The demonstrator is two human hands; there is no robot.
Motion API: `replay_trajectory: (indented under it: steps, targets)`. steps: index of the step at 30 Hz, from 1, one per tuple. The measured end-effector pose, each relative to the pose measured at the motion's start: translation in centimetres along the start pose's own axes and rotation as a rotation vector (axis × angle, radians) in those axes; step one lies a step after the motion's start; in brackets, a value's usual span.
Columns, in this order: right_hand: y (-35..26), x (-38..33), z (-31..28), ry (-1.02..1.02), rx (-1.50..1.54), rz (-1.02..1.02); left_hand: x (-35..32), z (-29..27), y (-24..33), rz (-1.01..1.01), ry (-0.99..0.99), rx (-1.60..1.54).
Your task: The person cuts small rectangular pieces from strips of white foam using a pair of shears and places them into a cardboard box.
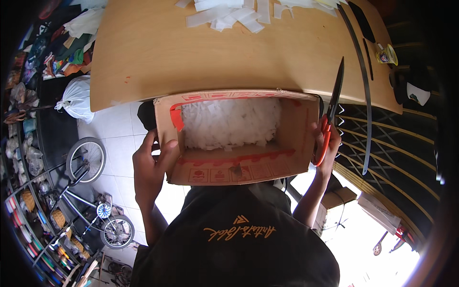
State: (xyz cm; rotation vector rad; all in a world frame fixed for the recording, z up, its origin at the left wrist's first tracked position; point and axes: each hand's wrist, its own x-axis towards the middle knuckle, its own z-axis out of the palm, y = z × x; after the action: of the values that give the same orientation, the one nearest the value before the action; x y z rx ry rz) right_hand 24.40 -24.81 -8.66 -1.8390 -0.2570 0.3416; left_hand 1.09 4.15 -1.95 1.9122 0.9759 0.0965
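Note:
An open cardboard box (296,168) with red printing and red tape rests before my body, against the table's near edge. Many small white scraps (229,122) lie inside it. My left hand (152,162) is closed on the box's left wall, thumb over the rim. At the opposite end my right hand (330,146) grips the red-orange handles of a pair of scissors (337,88) and touches the box's right wall. The long dark blades point up and away, over the table edge. Both palms are partly hidden.
White strips (229,13) are heaped at the far side of the wooden table (215,60). A long dark flat strip (367,105) overhangs its right edge, near a yellow cup (386,54). On the left are a white bag (78,98), a bicycle (88,205) and loaded shelves.

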Motion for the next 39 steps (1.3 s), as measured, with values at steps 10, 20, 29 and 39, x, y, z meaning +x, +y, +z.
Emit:
replay_trajectory:
  steps: [10,20,29,39]
  targets:
    - [-0.3,-0.3,-1.5,0.068,0.251,0.020,5.2,-3.1,0.4,0.125,0.180,-0.049]
    - [-1.1,0.0,-1.4,0.031,0.223,0.007,10.3,-1.2,4.1,0.234,0.045,-0.089]
    - [-0.3,-3.2,-0.7,0.064,0.164,0.104,5.7,0.6,0.9,0.279,0.033,-0.184]
    - [1.0,-3.6,0.1,0.178,0.138,0.011,4.8,1.9,-0.1,0.264,0.265,-0.259]
